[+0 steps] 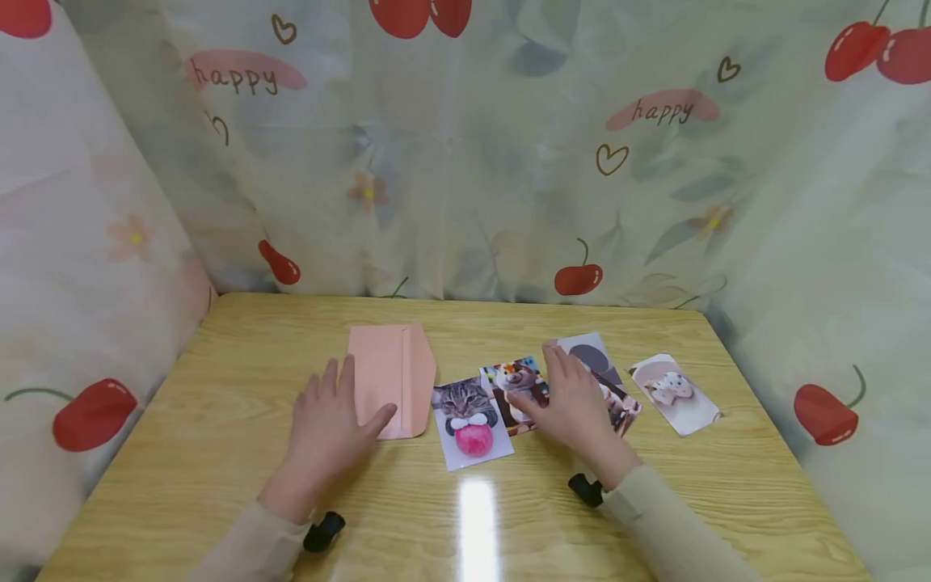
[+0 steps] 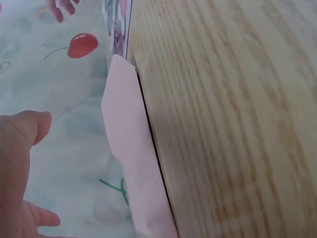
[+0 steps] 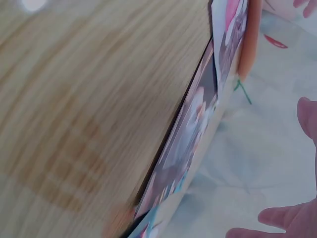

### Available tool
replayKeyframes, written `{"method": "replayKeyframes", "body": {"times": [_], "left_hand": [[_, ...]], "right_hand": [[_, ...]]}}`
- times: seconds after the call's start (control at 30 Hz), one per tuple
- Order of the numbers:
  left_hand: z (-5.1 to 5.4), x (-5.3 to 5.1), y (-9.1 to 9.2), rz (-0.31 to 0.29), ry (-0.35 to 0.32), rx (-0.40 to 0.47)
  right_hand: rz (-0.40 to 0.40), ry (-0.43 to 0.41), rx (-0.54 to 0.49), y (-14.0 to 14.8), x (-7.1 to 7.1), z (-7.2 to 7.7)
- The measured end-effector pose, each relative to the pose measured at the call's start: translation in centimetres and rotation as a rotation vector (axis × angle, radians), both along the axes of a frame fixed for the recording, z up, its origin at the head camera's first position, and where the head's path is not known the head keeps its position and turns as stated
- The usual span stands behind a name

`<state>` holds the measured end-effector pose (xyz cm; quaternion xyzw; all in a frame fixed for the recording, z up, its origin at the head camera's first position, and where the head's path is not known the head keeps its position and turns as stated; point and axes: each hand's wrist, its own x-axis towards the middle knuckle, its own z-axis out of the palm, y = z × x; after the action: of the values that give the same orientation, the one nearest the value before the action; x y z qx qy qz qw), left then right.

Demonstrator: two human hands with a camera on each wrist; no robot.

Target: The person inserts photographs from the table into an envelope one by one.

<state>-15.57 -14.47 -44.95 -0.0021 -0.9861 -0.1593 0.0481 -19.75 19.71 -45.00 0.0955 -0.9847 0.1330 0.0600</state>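
My left hand (image 1: 327, 428) hovers at the left side of a pink envelope (image 1: 378, 380), fingers spread and thumb over its lower part. The envelope lies flat with its flap out to the right. In the left wrist view, a gap shows between that hand and the envelope (image 2: 129, 129). Over several photo cards hangs my right hand (image 1: 578, 412), its fingers relaxed and apart from the cards (image 3: 181, 144) in the right wrist view. A cat photo (image 1: 473, 440) overlaps the colourful animal photo (image 1: 505, 380) beside it. The right hand partly hides the cards under it.
Another photo card (image 1: 680, 400), with small pale figures, lies alone at the right. A grey-and-white card (image 1: 589, 352) sits behind the right hand. The wooden table (image 1: 196, 453) is bounded by a patterned curtain (image 1: 451, 162) at the back and both sides.
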Motion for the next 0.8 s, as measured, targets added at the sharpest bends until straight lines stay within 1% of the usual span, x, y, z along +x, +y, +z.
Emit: {"method": "replayKeyframes", "body": {"times": [0.2, 0.3, 0.43, 0.53, 0.63, 0.7, 0.8], "left_hand": [[-1.0, -0.8, 0.6, -0.011, -0.02, 0.061], [-1.2, -1.4, 0.9, -0.022, -0.044, 0.086], [-1.1, -2.4, 1.4, -0.035, -0.081, 0.086], [-1.2, -2.7, 1.7, -0.035, -0.108, 0.098], [-1.3, -2.9, 2.0, -0.035, -0.128, 0.12], [-1.4, -3.0, 2.0, -0.031, -0.142, 0.127], [-1.5, -3.1, 2.1, -0.017, -0.154, 0.109]], "right_hand": [[0.003, -0.051, -0.136, -1.2, -0.2, 0.0], [-0.013, -0.114, -0.271, -2.0, -0.5, 0.0], [-0.047, -0.223, -0.491, -2.9, -0.7, 0.4], [-0.058, -0.274, -0.604, -3.5, -1.0, 0.3], [-0.07, -0.311, -0.655, -4.0, -1.4, 0.0], [-0.074, -0.338, -0.665, -4.3, -1.6, -0.2], [-0.069, -0.372, -0.659, -4.6, -1.7, -0.4]]}}
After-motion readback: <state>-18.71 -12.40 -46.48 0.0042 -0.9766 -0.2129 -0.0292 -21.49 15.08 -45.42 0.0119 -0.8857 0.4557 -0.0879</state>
